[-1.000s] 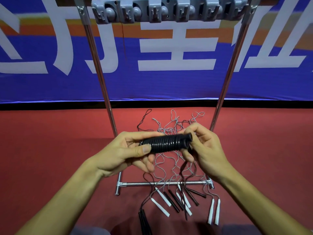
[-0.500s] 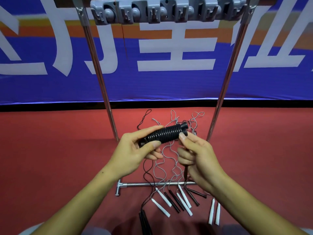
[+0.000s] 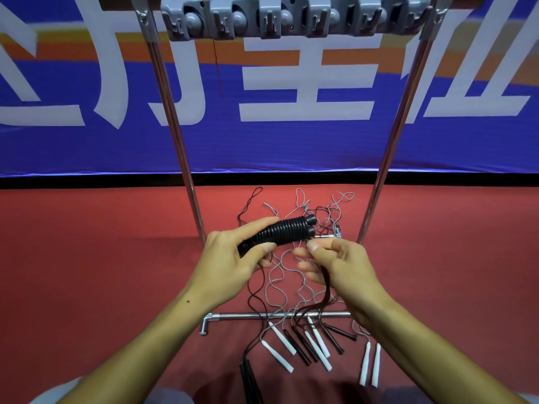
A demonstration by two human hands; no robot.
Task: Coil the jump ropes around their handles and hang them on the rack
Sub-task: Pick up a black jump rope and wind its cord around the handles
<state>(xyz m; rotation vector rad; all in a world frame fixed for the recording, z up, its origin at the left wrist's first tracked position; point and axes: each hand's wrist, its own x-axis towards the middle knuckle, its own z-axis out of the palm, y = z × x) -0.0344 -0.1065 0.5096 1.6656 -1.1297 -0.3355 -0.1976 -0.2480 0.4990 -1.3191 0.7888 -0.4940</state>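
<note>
I am seeing the coiled black jump rope point(image 3: 281, 231) sitting in the left hand point(image 3: 233, 258), thumb under and fingers curling over its lower-left end, so the bundle is tilting up to the right in front of the rack point(image 3: 294, 17). The right hand point(image 3: 341, 263) is sitting just below and right of the bundle's free end, thumb and forefinger pinching a dark rope tail point(image 3: 326, 290) that is hanging down from it. The rope is lying in tight, even black turns around two handles, whose round ends are poking out at the upper right. Loose ropes point(image 3: 291, 287) are lying tangled on the red floor point(image 3: 102, 258) beneath.
</note>
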